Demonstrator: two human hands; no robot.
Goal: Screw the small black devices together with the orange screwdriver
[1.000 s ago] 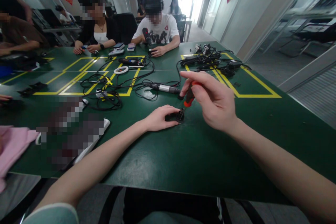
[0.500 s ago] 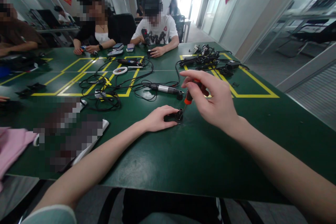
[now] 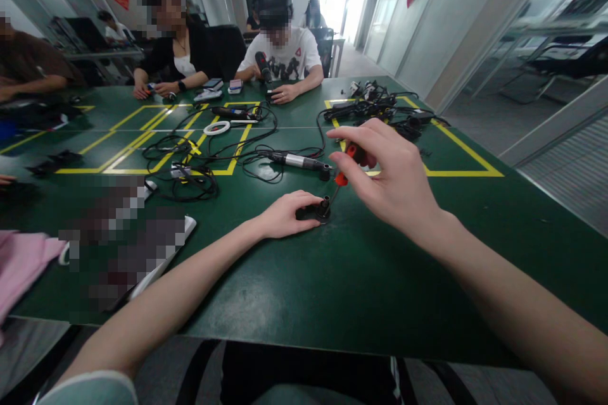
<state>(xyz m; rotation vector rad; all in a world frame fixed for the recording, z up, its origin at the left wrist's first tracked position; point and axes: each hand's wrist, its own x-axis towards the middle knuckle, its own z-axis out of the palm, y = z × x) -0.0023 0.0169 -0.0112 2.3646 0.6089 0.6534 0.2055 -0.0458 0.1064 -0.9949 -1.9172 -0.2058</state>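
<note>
My left hand (image 3: pixel 284 215) rests on the green table (image 3: pixel 304 285), its thumb and fingers closed around a small black part (image 3: pixel 325 207) that stands on the tabletop. Much of the part is hidden by the fingers. Above and to the right, my right hand (image 3: pixel 396 174) holds a screwdriver (image 3: pixel 341 178) with a red and black handle. Its thumb and index finger are spread apart, while the handle lies against the other fingers. The thin shaft slants down to the left, and its tip reaches the black part; whether it sits in a screw is too small to tell.
Beyond my hands lies a silver and black cylindrical tool (image 3: pixel 299 161) with a cable. Tangled black cables (image 3: pixel 190 180) spread to the left, and more black gear (image 3: pixel 375 107) is piled at the back right. Blurred flat objects (image 3: pixel 147 253) lie left. Co-workers (image 3: pixel 285 57) sit opposite.
My right thumb and index finger have opened wider around the screwdriver handle, and the handle has turned to show more red. My left hand and the black part stay put.
</note>
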